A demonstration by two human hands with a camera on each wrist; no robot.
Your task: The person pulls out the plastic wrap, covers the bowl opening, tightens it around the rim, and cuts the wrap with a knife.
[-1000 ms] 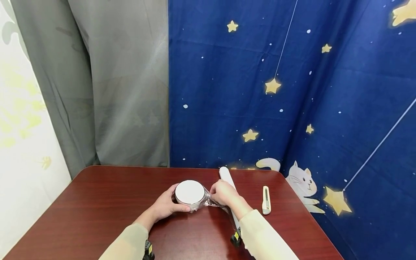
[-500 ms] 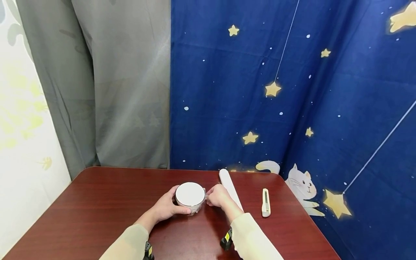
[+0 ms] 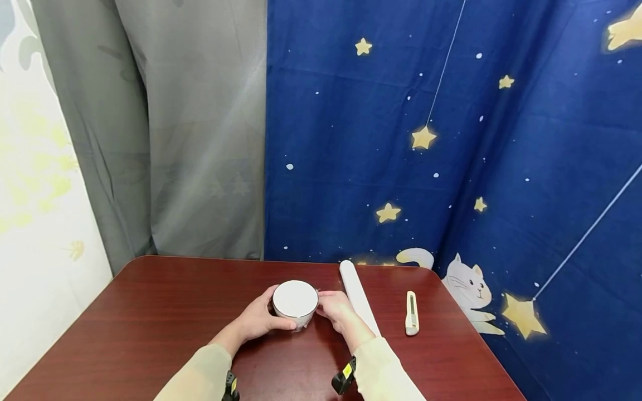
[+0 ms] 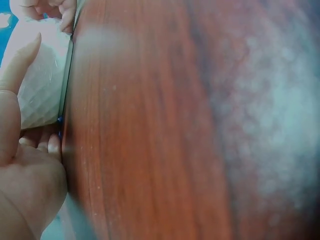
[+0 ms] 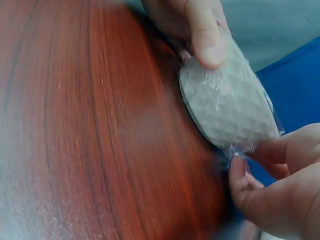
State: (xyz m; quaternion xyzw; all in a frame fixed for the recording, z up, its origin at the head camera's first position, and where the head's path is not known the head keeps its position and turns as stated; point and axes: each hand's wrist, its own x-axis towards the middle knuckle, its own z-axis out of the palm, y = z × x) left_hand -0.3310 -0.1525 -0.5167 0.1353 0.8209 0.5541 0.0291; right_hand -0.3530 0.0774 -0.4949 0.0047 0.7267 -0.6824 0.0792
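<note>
A round white bowl (image 3: 296, 301) with a dark edge line stands at the middle of the table. Its side has a raised diamond pattern, and shiny clear plastic film (image 5: 220, 90) covers it. My left hand (image 3: 256, 320) grips the bowl from the left, thumb on the near side and fingers behind. At the right side my right hand (image 3: 341, 312) pinches the gathered film (image 5: 237, 149) between thumb and fingers, close against the bowl. The left wrist view shows the left thumb flat along the patterned side (image 4: 42, 75). White covers the bowl's top; I cannot tell its depth.
A long white roll (image 3: 358, 295) lies slanted just right of my right hand, partly hidden by the sleeve. Further right is a cream utility knife (image 3: 412, 313). The dark red table (image 3: 175, 312) backs onto grey and blue curtains (image 3: 351, 167).
My right hand has drawn in left toward the bowl, and the film stretched between them has shortened to the bowl's side. The left hand keeps its grip. The head view has shifted slightly.
</note>
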